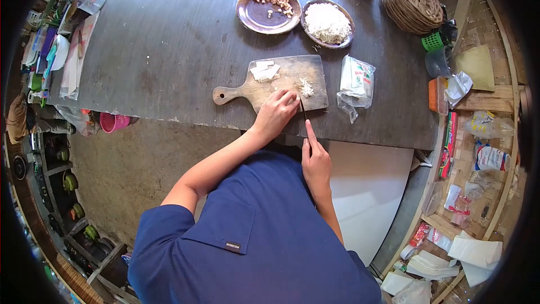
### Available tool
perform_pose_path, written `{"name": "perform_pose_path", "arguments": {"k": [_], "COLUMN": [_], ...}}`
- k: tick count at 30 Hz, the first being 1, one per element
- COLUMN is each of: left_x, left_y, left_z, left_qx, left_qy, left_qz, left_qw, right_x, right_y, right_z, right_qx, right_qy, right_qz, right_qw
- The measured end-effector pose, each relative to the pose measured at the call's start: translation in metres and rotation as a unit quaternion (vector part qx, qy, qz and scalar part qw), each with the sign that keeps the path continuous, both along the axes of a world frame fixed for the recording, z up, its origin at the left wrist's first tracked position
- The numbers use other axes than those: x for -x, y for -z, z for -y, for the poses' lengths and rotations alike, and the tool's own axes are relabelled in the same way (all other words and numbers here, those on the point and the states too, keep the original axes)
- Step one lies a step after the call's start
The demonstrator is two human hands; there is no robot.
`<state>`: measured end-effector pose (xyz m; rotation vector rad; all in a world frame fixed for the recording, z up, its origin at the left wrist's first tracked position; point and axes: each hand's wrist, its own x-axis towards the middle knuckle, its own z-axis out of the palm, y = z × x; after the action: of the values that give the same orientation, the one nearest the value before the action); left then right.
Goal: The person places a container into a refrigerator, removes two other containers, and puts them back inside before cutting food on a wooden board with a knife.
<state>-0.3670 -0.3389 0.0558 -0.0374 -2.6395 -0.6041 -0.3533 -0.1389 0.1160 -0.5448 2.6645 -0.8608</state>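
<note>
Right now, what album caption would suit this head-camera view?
Right fingers hold a knife at a wooden chopping board bearing pale slices and a small heap of shreds.

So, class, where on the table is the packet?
In the head view, the packet lies right of centre, just right of the board and below the dish of white bits.

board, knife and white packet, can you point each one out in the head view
Board [290,71]: head view, on the bare wood of its top face
Knife [304,111]: head view, on the dark blade
White packet [356,81]: head view, on the middle of its printed wrapping
</note>
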Motion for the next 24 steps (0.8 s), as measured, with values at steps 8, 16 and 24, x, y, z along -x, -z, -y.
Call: {"name": "perform_pose_path", "arguments": {"k": [8, 16, 24], "left_x": [-0.001, -0.005, -0.007], "left_y": [0.007, 0.01, 0.013], "left_z": [0.003, 0.002, 0.0], "left_qx": [-0.006, 0.003, 0.011], "left_qy": [0.017, 0.019, 0.003], "left_qz": [-0.013, -0.029, -0.049], "left_qw": [1.0, 0.999, 0.999], "right_x": [-0.001, 0.01, -0.003], "right_y": [-0.004, 0.018, 0.013], "right_z": [-0.001, 0.015, -0.006], "right_qx": [-0.01, -0.023, -0.023], "right_qy": [-0.01, -0.005, -0.028], "right_qz": [0.016, -0.004, -0.019], "right_qw": [1.0, 1.0, 0.999]}}
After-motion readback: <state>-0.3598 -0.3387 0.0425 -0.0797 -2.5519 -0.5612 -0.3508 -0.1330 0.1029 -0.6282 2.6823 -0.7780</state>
